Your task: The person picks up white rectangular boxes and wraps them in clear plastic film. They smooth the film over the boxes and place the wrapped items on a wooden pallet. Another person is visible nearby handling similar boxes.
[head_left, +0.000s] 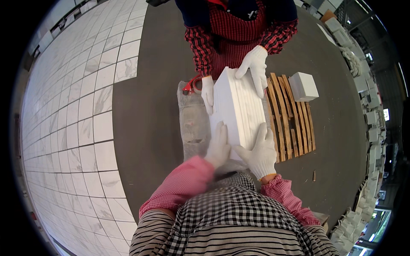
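A thick stack of white tiles point(247, 115), with several parallel edges showing along its top, stands in front of me. My left hand point(218, 147), in a white knit glove, presses against its left face at the near end. Over the top near edge, my gloved right hand point(260, 154) grips with thumb and fingers apart. At the far end a co-worker in a red-and-black checked apron holds the same stack with a gloved left hand point(255, 68) and right hand point(207, 94). Beneath and left of the stack lies a plastic-wrapped bundle point(192, 123).
A red tape dispenser point(190, 87) rests on the bundle's far end. To the right lies a slatted wooden pallet point(294, 128) carrying a white box point(304, 86). Marble-patterned tiles point(77, 123) cover the floor at left. Wrapped stacks point(361, 102) line the right side.
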